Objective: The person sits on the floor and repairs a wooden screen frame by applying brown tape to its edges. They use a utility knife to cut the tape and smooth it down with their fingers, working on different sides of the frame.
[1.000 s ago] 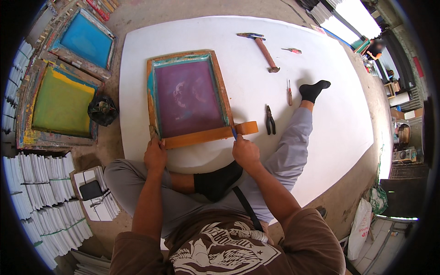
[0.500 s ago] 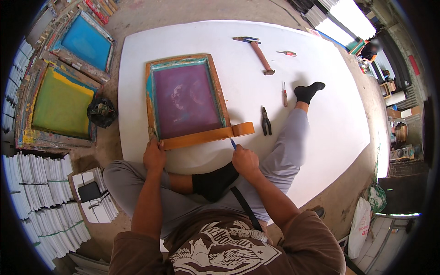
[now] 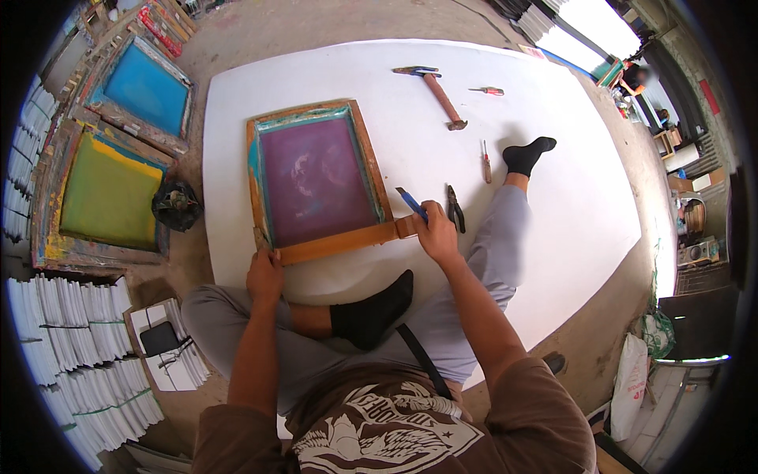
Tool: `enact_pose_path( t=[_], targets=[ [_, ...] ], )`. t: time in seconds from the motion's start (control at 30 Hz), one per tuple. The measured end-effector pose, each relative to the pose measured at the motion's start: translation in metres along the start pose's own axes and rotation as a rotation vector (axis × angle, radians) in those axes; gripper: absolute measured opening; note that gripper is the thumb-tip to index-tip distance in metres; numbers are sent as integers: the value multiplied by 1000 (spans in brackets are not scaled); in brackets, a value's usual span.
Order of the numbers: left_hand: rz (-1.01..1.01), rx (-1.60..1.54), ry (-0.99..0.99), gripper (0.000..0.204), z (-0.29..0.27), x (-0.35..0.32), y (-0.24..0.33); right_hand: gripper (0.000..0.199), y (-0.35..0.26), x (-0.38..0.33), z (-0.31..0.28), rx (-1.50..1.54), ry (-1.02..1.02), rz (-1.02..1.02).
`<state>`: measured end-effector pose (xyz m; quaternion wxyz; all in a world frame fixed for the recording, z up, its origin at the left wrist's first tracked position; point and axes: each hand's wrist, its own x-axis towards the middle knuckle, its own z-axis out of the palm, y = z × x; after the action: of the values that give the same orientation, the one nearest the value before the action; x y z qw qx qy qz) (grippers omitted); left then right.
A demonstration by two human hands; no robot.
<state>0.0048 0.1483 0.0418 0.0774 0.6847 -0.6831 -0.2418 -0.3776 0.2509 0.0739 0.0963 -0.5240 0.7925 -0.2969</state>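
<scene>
A wooden screen-printing frame (image 3: 316, 180) with purple mesh lies on a large white sheet (image 3: 553, 205). My left hand (image 3: 264, 272) presses on its near left corner. A wooden strip (image 3: 347, 242) runs along the frame's near edge and sticks out to the right. At that right end is my right hand (image 3: 437, 231), gripping a blue-handled tool (image 3: 410, 203) that points up and left toward the frame. Black pliers (image 3: 455, 208) lie just right of that hand.
A hammer (image 3: 438, 91) and two screwdrivers (image 3: 485, 161) lie farther out on the sheet. My legs rest on it, one black-socked foot (image 3: 527, 155) stretched right. Blue (image 3: 142, 91) and yellow-green (image 3: 106, 193) screens, a black bag (image 3: 175, 205) and stacked white sheets (image 3: 63, 347) sit left.
My right hand has shifted right along the wooden strip to its sticking-out end, with the blue-handled tool now raised beside the frame's right corner. The left hand stays put.
</scene>
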Motion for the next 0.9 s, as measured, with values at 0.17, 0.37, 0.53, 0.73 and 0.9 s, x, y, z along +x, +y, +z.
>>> enact_pose_path(
  t=[0.17, 0.37, 0.53, 0.73, 0.9],
  targets=[
    [1, -47, 20, 30, -1, -2, -1, 33, 14, 25, 0, -116, -298, 70],
    [-13, -25, 37, 36, -1, -4, -1, 37, 40, 7, -12, 84, -294, 125],
    [-18, -26, 25, 38, 1, -1, 1, 35, 85, -2, -31, 278, -255, 224],
    [-14, -102, 66, 39, 11, 4, -12, 31, 64, 36, -42, 68, -57, 61],
    [-25, -152, 24, 37, 3, 1, -9, 29, 67, 86, -11, 46, 32, -45]
  ],
)
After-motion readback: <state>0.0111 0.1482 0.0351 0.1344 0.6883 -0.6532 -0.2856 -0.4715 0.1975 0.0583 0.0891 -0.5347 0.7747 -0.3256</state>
